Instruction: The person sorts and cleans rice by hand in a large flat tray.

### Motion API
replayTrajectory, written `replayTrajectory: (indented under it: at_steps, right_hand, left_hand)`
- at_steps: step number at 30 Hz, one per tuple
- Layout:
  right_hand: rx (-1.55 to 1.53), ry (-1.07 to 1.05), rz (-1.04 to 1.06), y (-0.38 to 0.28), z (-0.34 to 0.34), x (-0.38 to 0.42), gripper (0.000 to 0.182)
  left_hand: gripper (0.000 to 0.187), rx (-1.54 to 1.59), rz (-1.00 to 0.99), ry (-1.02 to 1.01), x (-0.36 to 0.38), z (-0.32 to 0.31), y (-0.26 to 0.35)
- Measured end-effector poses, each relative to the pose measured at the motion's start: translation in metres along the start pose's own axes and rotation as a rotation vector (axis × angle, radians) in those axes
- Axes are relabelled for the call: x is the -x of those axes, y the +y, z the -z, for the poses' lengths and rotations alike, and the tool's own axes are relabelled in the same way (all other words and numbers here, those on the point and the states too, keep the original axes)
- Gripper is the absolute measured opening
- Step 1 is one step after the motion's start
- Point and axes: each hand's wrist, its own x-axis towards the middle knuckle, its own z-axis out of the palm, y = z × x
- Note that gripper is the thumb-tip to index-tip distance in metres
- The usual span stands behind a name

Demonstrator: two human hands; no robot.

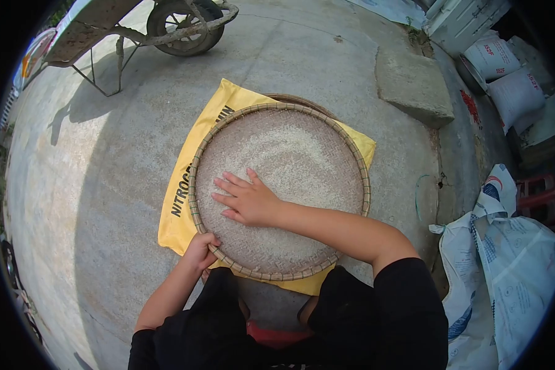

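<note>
A round woven tray (366,185) with a bound rim lies over a yellow sack (174,223) with black lettering. Pale grains (296,148) that look like rice are spread across it. My left hand (202,250) grips the rim at the lower left, thumb on top. Over the left part of the tray, my right hand (246,198) rests palm down on the grains, fingers spread and pointing left. Part of another round rim (302,102) shows behind the tray's far edge.
A wheelbarrow (92,37) stands at the upper left. A concrete step (413,86) is at the upper right, with filled white sacks (517,95) beyond it. More white sacks (518,265) lie at the lower right. Under me is something red (277,335).
</note>
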Motion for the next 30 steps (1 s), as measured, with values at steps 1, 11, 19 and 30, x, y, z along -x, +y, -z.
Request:
replayTrajectory:
  at_steps: [1, 11, 19, 30]
  right_hand:
    - [0.028, -0.006, -0.091, 0.012, 0.008, -0.002, 0.047]
    - [0.171, 0.096, -0.756, 0.088, 0.045, 0.049, 0.050]
    - [-0.041, 0.108, -0.636, 0.025, 0.009, 0.030, 0.062]
    - [0.071, -0.137, 0.228, 0.018, 0.013, 0.096, 0.046]
  left_hand:
    - [0.065, 0.004, -0.006, 0.001, -0.001, 0.002, -0.001]
    - [0.067, 0.076, -0.004, 0.002, -0.002, 0.008, -0.003]
    - [0.066, 0.066, -0.037, 0.015, -0.007, 0.013, -0.006]
    - [0.065, 0.136, -0.107, 0.001, -0.005, 0.005, -0.003]
